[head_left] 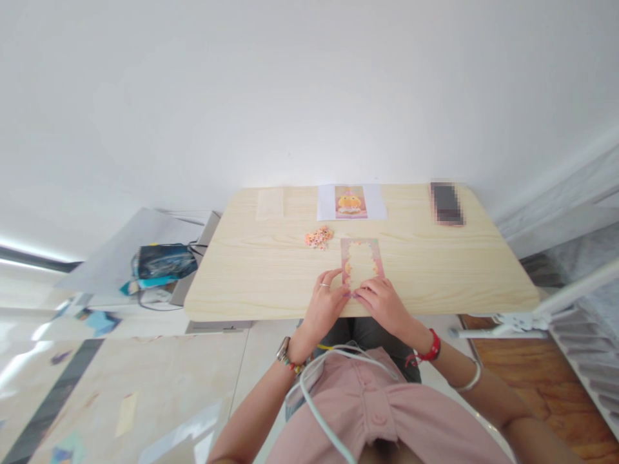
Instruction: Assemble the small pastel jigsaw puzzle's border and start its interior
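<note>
On the table in front of me lies a partly filled jigsaw puzzle, its pink and orange edge strips built up around a bare middle. My left hand rests at its lower left corner, index finger along the left side and thumb apart at the bottom edge. Close beside it, the fingers of my right hand are bent and pressed together at the bottom edge; whatever they hold is too small to make out. A heap of loose jigsaw pieces sits up and left of the puzzle.
At the table's back edge lies a white sheet with a printed picture. A pale translucent sheet is to its left, a phone to its right. White cables cross my lap. A dark bag stands left.
</note>
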Tool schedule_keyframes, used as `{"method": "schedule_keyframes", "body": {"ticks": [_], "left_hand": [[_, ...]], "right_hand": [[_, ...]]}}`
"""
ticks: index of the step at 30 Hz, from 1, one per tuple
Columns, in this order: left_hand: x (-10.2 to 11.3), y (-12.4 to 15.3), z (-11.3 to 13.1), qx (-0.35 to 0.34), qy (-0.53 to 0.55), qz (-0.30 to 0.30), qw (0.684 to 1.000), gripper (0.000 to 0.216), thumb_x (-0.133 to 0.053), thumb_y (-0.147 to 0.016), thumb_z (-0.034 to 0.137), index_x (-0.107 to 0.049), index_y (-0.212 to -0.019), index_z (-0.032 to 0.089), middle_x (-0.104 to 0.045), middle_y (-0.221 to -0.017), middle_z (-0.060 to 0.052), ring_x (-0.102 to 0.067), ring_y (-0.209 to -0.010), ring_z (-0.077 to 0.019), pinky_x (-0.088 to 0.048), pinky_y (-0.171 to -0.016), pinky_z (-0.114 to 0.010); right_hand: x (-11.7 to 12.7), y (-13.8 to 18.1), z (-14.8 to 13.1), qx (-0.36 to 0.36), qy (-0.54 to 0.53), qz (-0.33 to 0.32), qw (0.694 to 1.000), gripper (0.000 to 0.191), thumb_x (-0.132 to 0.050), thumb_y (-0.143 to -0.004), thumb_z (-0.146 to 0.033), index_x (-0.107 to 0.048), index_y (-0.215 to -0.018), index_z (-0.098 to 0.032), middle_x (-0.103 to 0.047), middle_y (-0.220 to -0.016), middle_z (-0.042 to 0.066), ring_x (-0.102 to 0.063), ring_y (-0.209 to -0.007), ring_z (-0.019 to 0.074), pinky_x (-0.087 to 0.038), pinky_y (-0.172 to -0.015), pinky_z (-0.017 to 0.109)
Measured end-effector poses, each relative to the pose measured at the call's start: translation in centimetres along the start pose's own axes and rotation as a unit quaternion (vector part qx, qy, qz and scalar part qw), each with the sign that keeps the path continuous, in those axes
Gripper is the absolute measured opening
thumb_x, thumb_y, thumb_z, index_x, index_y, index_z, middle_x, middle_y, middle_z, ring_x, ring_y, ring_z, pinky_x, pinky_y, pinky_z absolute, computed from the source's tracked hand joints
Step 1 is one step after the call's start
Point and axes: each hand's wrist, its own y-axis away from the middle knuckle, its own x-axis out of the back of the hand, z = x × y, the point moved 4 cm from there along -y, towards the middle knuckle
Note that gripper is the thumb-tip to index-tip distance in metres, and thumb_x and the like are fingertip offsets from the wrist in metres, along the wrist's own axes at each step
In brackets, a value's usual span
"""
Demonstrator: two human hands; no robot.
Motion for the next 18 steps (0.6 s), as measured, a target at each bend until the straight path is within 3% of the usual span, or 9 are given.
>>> {"method": "schedule_keyframes", "body": {"ticks": [18], "left_hand": [[0.00,-0.38,0.09,0.001,0.011,0.007,1.000,0.010,-0.056,-0.076,0.014,-0.064,-0.077,0.021,-0.043,-0.120,-0.006,-0.036,-0.112,-0.0238,-0.041,-0.093,-0.045]], "right_hand": [[0.12,0.09,-0.22,0.022,0.028,-0.006,0.999,0.019,-0.044,-0.088,-0.023,-0.063,-0.086,-0.020,-0.061,-0.081,0.004,-0.048,-0.082,0.0168,-0.033,-0.076,0.032]]}}
